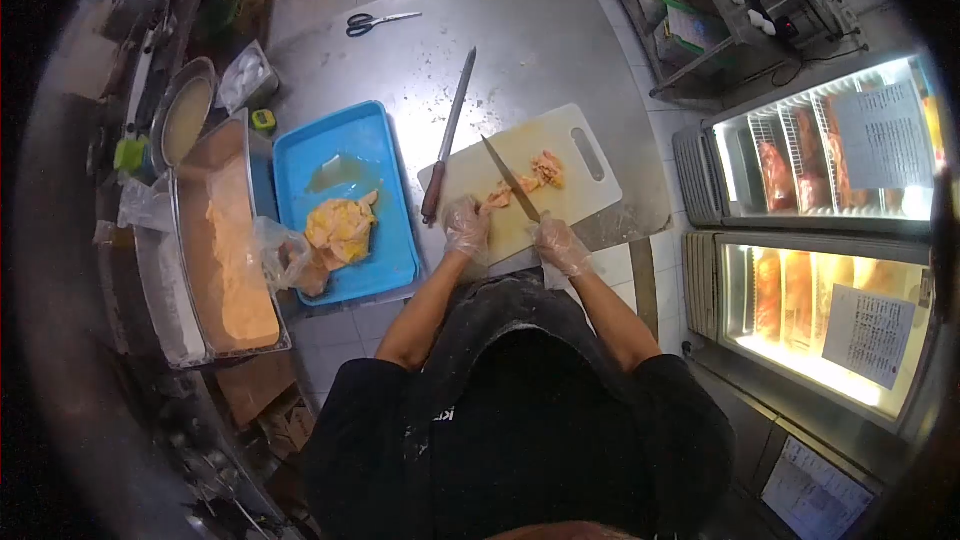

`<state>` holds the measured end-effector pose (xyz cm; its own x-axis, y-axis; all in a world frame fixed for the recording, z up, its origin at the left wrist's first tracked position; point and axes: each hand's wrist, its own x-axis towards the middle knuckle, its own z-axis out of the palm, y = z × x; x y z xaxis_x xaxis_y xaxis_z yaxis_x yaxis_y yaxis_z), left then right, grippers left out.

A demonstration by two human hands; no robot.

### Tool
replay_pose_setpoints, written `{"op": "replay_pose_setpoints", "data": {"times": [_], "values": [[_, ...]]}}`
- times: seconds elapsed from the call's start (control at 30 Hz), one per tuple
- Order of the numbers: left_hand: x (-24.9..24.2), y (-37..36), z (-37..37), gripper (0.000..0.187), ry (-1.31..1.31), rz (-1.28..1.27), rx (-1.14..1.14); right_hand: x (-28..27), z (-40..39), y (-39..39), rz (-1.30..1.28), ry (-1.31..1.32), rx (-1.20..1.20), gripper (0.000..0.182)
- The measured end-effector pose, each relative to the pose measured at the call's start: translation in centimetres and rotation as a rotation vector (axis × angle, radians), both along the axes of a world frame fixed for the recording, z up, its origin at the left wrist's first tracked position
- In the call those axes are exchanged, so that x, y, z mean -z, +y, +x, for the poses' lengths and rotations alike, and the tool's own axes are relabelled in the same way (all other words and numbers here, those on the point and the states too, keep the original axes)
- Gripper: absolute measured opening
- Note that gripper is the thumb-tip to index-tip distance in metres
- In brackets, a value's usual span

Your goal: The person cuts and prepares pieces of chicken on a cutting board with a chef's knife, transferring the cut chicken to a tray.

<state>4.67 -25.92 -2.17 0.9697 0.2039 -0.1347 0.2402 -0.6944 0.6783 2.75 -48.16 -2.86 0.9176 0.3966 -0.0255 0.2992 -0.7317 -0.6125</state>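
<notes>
My right hand (565,246), in a clear plastic glove, grips a kitchen knife (512,178). Its blade lies across pieces of raw meat, apparently chicken (546,170), on a white cutting board (583,202). At the board's near left edge, my gloved left hand (467,228) has its fingers curled at the end of a strip of the meat (496,199), close to the blade. Beside the board on the left lies a long thin rod or narrow blade with a brown handle (433,192).
A blue tray (398,210) holds a larger piece of raw chicken (341,228). Left of it stand a metal pan of orange powder (240,250) and a bowl of pale liquid (187,120). Scissors (380,22) lie at the table's far side. Lit display fridges (820,240) stand right.
</notes>
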Motion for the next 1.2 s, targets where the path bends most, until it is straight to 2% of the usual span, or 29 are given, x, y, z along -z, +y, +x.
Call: {"op": "replay_pose_setpoints", "data": {"times": [0.03,0.1,0.2,0.3,0.4,0.5,0.6,0.7,0.8,0.9,0.97,1.03,1.07,1.1,1.13,1.2], "values": [[-0.7,-0.1,0.0,0.029,-0.007,0.023,0.009,-0.6,-0.3,0.1,0.003,-0.003,-0.008,0.034],[-2.6,-0.4,0.6,0.027,-0.027,0.073,0.019,-2.4,-0.6,0.1,-0.066,-0.207,-0.086,0.032],[-4.1,-1.3,2.0,0.025,-0.272,0.104,0.157,-2.8,-0.9,0.4,-0.196,-0.177,-0.014,0.032],[1.3,-0.8,2.9,0.024,-0.320,0.038,0.216,-2.3,0.5,0.9,-0.200,0.106,0.034,0.033],[0.6,-0.5,2.9,0.023,-0.132,0.074,0.192,0.3,-0.8,-0.9,-0.098,-0.045,-0.056,0.030],[2.1,-0.5,2.7,0.023,-0.075,0.142,0.174,-2.1,-4.0,-3.5,-0.247,0.157,0.033,0.023],[2.0,-0.1,2.1,0.029,-0.086,0.234,0.187,-6.0,-6.1,-4.5,-0.282,0.252,0.142,0.020],[1.7,-0.5,1.1,0.035,-0.010,0.002,0.091,-1.9,-5.7,-4.8,-0.161,0.238,0.150,0.020],[-1.7,-1.3,1.2,0.040,0.090,-0.105,0.071,-2.3,-4.7,-2.5,-0.059,0.004,0.132,0.022],[-3.1,-1.6,0.3,0.038,0.100,-0.127,-0.008,-6.4,-2.7,0.5,-0.104,0.292,0.186,0.023],[-1.9,-1.1,0.1,0.036,0.094,-0.075,0.022,-1.4,-3.2,1.5,-0.095,0.086,0.093,0.024],[0.9,-1.0,-0.1,0.035,0.033,-0.014,0.003,-1.3,-2.9,2.5,-0.012,0.205,0.085,0.024],[2.8,-1.4,-0.4,0.034,-0.026,0.023,-0.032,-1.7,-2.0,2.8,0.068,0.426,0.119,0.024],[4.0,-1.6,-0.5,0.034,-0.086,0.058,-0.070,-1.6,-2.0,3.0,0.072,0.484,0.129,0.024],[2.6,-1.5,-0.5,0.032,-0.059,0.087,-0.022,-1.3,-1.9,3.1,0.075,0.542,0.140,0.023],[0.0,-1.1,-0.5,0.028,-0.005,0.145,0.079,1.4,-4.0,2.3,-0.059,0.334,0.117,0.022]]}}
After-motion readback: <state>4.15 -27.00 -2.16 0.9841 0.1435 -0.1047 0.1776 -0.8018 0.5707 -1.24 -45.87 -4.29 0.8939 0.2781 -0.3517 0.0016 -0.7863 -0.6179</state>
